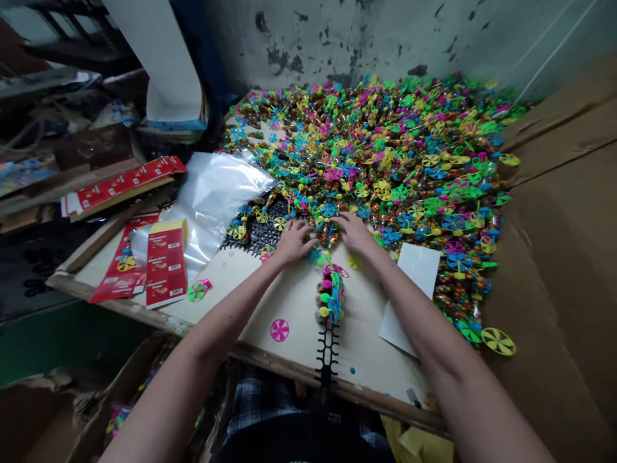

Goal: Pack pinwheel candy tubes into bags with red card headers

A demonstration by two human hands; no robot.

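A large heap of small clear candy-filled toys with coloured fan wheels (pixel 366 141) covers the back of the table. At its front edge, my left hand (pixel 292 242) has its fingers apart and the thumb out, beside some of the toys. My right hand (pixel 355 233) reaches into the same spot from the other side, fingertips among the toys and partly hidden. Between my forearms a black slotted plastic strip (pixel 328 347) lies on the table. Several toys with pink, green, yellow and blue tops (pixel 331 299) stand in a row in its far part.
Red printed cards (pixel 165 263) and clear plastic bags (pixel 216 193) lie at the left. Black strips (pixel 267 225) sit beyond my left hand. A white card (pixel 417 270) is under my right forearm. A loose pink wheel (pixel 279 330) lies near the front edge. Cardboard (pixel 563 257) stands right.
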